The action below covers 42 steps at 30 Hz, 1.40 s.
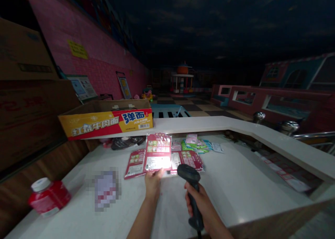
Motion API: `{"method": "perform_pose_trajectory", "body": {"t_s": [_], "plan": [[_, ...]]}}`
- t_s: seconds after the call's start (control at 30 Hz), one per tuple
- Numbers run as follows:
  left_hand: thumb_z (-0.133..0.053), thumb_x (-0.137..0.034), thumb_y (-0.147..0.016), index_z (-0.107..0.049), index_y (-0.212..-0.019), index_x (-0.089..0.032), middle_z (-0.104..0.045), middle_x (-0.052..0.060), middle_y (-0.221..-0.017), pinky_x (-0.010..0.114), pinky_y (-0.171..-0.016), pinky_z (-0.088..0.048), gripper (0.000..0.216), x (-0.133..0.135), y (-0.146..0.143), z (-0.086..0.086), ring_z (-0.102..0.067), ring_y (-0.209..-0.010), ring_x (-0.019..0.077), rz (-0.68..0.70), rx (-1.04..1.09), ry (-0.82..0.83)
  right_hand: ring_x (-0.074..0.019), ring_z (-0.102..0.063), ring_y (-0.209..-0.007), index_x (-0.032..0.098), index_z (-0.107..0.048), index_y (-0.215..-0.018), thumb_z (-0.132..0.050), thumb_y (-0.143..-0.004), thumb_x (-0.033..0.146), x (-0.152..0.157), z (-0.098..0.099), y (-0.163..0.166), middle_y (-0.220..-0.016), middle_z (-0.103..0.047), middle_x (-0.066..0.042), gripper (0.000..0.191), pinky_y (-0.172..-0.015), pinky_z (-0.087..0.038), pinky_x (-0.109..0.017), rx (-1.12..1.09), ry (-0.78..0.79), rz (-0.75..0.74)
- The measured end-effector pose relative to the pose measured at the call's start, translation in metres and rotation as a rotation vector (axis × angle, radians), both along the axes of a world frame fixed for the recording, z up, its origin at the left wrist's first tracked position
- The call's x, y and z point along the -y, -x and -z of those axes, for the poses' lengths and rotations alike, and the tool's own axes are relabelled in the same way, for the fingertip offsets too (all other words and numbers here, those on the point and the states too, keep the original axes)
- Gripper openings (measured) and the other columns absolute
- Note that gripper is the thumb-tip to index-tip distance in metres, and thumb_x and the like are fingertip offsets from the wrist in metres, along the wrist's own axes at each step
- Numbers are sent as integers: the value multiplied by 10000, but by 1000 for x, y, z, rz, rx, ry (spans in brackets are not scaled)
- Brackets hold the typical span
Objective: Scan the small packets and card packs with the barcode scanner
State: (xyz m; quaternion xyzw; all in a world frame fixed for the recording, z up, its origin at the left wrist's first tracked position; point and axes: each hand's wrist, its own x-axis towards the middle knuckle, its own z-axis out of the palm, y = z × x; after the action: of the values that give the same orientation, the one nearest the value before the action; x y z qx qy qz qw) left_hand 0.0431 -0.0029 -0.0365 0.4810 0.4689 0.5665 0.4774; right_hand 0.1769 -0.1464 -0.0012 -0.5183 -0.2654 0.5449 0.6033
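In the head view my left hand point(153, 184) grips the lower edge of a flat red-and-white package point(158, 146) in shiny clear film, tilted up toward me. Bright light glares off its lower part. My right hand point(200, 200) is wrapped around the handle of a black barcode scanner point(188, 174), whose head points toward the packages. Similar red packages lie behind, one at the left point(134, 164) and more at the right point(190, 159). Small green, pink and blue packets point(200, 144) are heaped farther back.
A yellow-and-red cardboard box point(107, 122) sits on the raised white ledge point(199, 123). On the counter point(230, 190) stand a red bottle with a white cap point(48, 197) and a blurred-out flat item point(106, 190). A black plastic bag point(127, 142) lies under the ledge. Large cartons point(31, 99) are stacked left.
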Motion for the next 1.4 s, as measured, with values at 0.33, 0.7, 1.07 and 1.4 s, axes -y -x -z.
{"method": "perform_pose_trajectory", "body": {"t_s": [0.33, 0.7, 1.07, 1.4], "plan": [[-822, -308, -536, -698, -841, -117, -748, 90, -841, 347, -769, -564, 381, -5, -4, 7, -708, -807, 230, 93, 385, 20, -75, -418, -324, 200, -514, -805, -715, -606, 710, 3, -8, 3, -453, -520, 82, 584, -304, -328, -182, 6, -8, 12], [-776, -78, -552, -660, -864, -166, -732, 26, -823, 329, -769, -594, 344, -11, 32, 3, -702, -782, 181, -199, 632, 72, -89, -452, -333, 211, -535, -842, -736, -620, 684, 9, 3, -28, -463, -514, 82, 560, -310, -340, -188, -26, 13, 113], [-632, -449, -781, -580, -565, -156, -607, 44, -507, 302, -511, -500, 368, -11, 83, -5, -587, -475, 178, -120, -224, 215, -69, -431, -359, 197, -559, -863, -834, -549, 611, 7, 21, -66, -481, -517, 77, 588, -340, -325, -174, -195, -3, 124], [-611, -244, -793, -756, -1016, -241, -689, 102, -1103, 474, -947, -429, 266, -15, 85, -12, -601, -1062, 315, -134, -1258, -336, -17, -376, -405, 178, -535, -785, -786, -740, 390, 16, 53, -91, -547, -442, 85, 332, -375, -298, -111, -814, -235, 40]]}}
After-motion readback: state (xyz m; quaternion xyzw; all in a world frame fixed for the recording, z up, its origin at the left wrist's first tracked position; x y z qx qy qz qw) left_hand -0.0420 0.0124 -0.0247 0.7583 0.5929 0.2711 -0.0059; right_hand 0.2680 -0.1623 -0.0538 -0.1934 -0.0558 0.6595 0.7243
